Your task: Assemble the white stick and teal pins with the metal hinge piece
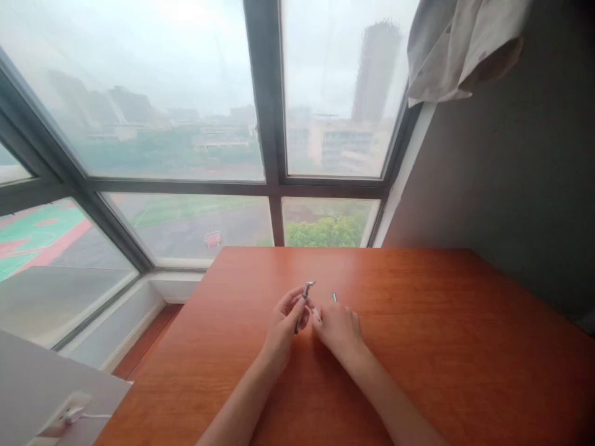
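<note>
My left hand (pixel 287 319) is closed around a small shiny metal tool (pixel 307 288) whose top end bends over to the right. Its dark lower end shows below the fingers, and the grip hides its middle, so its exact kind cannot be made out. Close on the right, my right hand (pixel 338 325) is curled palm down, low over the table. A short silvery metal end (pixel 333 297) sticks up beyond its knuckles; the rest is hidden by the hand. Something pale and thin shows by the right thumb, too small to name.
Both hands are over a reddish-brown wooden table (pixel 441 328). Beyond its far edge stand large windows with grey frames (pixel 274 186). A light cloth (pixel 465 56) hangs at the upper right. At the lower left, a white plug (pixel 73 414) sits in a wall socket.
</note>
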`<action>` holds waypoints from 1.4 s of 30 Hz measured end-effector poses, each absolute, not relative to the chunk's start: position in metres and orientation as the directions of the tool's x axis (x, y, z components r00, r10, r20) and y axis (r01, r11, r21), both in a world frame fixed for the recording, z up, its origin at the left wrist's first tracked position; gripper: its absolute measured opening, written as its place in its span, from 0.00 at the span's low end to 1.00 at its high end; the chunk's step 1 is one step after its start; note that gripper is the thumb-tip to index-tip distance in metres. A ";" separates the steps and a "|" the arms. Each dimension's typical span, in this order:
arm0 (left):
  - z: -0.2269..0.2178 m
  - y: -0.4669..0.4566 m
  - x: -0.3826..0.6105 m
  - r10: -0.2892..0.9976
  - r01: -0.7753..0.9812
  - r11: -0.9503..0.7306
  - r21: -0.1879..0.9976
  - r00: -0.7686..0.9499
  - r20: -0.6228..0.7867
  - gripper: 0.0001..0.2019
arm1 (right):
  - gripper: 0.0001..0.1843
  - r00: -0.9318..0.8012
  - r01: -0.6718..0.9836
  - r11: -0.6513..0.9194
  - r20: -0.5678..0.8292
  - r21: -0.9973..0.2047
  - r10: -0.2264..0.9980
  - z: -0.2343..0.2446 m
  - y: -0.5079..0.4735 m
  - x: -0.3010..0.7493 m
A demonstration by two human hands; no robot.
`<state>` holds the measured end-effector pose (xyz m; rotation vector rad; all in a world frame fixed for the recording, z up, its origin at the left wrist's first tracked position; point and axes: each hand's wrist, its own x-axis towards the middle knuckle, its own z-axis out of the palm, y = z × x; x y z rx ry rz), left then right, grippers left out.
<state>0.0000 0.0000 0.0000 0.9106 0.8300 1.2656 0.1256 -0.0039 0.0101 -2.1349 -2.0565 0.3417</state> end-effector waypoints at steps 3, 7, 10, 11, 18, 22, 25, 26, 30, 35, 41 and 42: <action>-0.001 -0.001 0.000 0.989 -0.427 0.081 0.901 0.145 -0.021 0.19 | 0.13 0.043 0.929 -0.050 -0.028 -0.366 0.999 0.010 -0.003 0.135; 0.001 -0.002 0.001 0.986 -0.440 0.086 0.894 0.168 -0.012 0.19 | 0.13 -0.019 0.715 0.064 0.073 -0.696 0.997 0.006 -0.003 0.162; 0.002 -0.003 0.002 0.983 -0.438 0.094 0.894 0.185 -0.013 0.20 | 0.18 -0.071 0.457 0.129 0.108 -0.880 0.992 -0.001 -0.006 0.183; 0.002 -0.003 0.002 0.981 -0.434 0.099 0.896 0.191 -0.016 0.20 | 0.19 -0.040 0.444 0.156 0.154 -0.882 0.987 -0.004 -0.006 0.190; -0.002 -0.002 0.003 0.975 -0.383 0.122 0.916 0.219 -0.039 0.19 | 0.23 0.114 0.398 0.184 0.247 -0.899 0.962 -0.020 -0.005 0.211; -0.003 -0.002 0.003 0.973 -0.364 0.133 0.922 0.225 -0.051 0.18 | 0.23 0.085 0.291 0.180 0.213 -0.940 0.973 -0.021 -0.005 0.211; -0.004 -0.001 0.003 0.970 -0.350 0.142 0.926 0.234 -0.060 0.18 | 0.22 0.020 0.264 0.215 0.229 -0.940 0.973 -0.019 -0.007 0.209; -0.004 -0.001 0.003 0.970 -0.342 0.142 0.929 0.236 -0.062 0.18 | 0.22 -0.004 0.264 0.237 0.245 -0.935 0.970 -0.018 -0.007 0.208; -0.004 -0.002 0.005 0.964 -0.319 0.158 0.935 0.253 -0.076 0.19 | 0.20 -0.068 0.282 0.313 0.306 -0.907 0.949 -0.014 -0.009 0.205; -0.003 -0.003 0.005 0.961 -0.334 0.167 0.928 0.267 -0.077 0.19 | 0.20 -0.052 0.302 0.311 0.310 -0.901 0.949 -0.013 -0.008 0.207; 0.000 -0.003 0.003 0.962 -0.401 0.193 0.896 0.256 -0.093 0.20 | 0.20 0.002 0.297 0.301 0.316 -0.906 0.949 -0.016 -0.006 0.210; 0.000 -0.003 0.003 0.963 -0.408 0.199 0.891 0.253 -0.099 0.19 | 0.19 0.006 0.289 0.305 0.320 -0.907 0.947 -0.015 -0.006 0.210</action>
